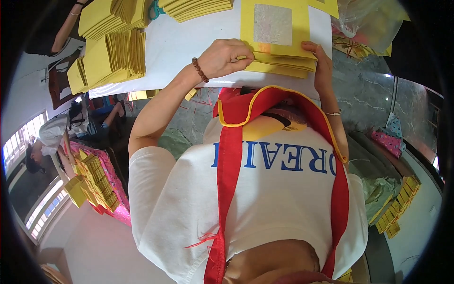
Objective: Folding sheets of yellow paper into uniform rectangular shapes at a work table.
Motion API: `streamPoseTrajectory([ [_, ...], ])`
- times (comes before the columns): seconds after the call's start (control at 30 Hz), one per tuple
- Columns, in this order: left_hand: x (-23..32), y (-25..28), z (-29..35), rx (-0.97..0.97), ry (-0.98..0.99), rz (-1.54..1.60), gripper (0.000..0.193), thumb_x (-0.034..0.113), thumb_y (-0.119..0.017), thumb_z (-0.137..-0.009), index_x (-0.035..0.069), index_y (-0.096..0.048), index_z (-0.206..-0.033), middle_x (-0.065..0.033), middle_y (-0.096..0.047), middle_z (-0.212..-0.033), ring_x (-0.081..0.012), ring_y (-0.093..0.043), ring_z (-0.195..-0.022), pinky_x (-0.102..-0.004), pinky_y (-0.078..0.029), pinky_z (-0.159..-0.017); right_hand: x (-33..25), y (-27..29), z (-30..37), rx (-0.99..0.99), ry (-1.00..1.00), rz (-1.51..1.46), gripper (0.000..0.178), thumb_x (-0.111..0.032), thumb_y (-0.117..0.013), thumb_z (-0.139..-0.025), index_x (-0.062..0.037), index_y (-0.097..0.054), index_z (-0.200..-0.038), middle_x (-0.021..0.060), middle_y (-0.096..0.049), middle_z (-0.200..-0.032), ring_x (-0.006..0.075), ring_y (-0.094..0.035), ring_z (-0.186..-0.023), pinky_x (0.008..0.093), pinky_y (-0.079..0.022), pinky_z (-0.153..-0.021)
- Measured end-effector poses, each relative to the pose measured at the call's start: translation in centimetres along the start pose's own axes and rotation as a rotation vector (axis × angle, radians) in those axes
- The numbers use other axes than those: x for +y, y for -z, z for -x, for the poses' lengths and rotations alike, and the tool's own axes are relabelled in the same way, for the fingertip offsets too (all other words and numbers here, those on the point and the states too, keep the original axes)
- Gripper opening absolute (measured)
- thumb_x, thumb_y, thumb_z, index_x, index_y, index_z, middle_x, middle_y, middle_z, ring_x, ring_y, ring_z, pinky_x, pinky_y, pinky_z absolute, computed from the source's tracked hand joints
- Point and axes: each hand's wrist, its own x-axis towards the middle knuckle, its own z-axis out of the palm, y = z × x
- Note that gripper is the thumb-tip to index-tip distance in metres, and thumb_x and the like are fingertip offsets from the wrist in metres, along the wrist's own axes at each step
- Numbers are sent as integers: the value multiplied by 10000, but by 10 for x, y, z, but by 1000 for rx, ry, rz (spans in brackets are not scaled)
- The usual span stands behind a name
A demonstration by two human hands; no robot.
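Note:
In front of me, near the edge of the white table, lies a stack of yellow paper (283, 69), its near edges slightly fanned. The top yellow sheet (299, 34) carries a silver-grey square patch (273, 24) and a small orange mark. My left hand (226, 57), with a brown bead bracelet at the wrist, pinches the stack's near left corner between thumb and fingers. At the right side, my right hand (323, 66) grips the stack's edge, with its fingertips resting on top.
Folded yellow paper bundles (125, 54) crowd the white table's (189, 28) left side. Teal scissors (155, 9) lie behind them. A clear plastic bag (369, 21) stands at the far right. A seated person (64, 128) works at the left beside more yellow bundles (97, 177).

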Motion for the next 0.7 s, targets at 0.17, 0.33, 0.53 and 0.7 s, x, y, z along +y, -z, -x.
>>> streamPoseTrajectory([
  [0.17, 5, -1, -2, 3, 49, -7, 92, 99, -596, -772, 20, -618, -813, -99, -610, -752, -239, -593, -688, -316, -475, -595, 1, 1, 1, 4, -4, -3, 419, -271, -339, -974, 24, -636, -949, 117, -591, -1082, 200, -505, -1062, 303, -323, -976],
  [0.33, 5, -3, -1, 10, 43, -71, 94, 103, -604, -768, 16, -613, -799, -102, -613, -758, -247, -596, -685, -321, -480, -597, -1, -1, 1, 0, 5, 8, 415, -268, -341, -973, 24, -636, -949, 114, -592, -1079, 197, -505, -1062, 301, -324, -974],
  [0.53, 5, -4, 0, 18, -43, -143, 98, 107, -606, -761, 11, -611, -782, -106, -607, -751, -263, -594, -704, -336, -485, -619, 4, 3, -1, -13, -32, 1, 436, -305, -345, -975, 38, -613, -974, 126, -551, -1154, 202, -503, -1074, 309, -360, -956],
  [0.7, 9, -3, -1, 7, 0, -146, 104, 114, -605, -763, 11, -608, -779, -106, -603, -746, -262, -595, -706, -335, -485, -618, 4, 2, -1, -6, -20, -34, 413, -272, -344, -971, 21, -633, -956, 115, -586, -1097, 199, -502, -1072, 307, -321, -979],
])
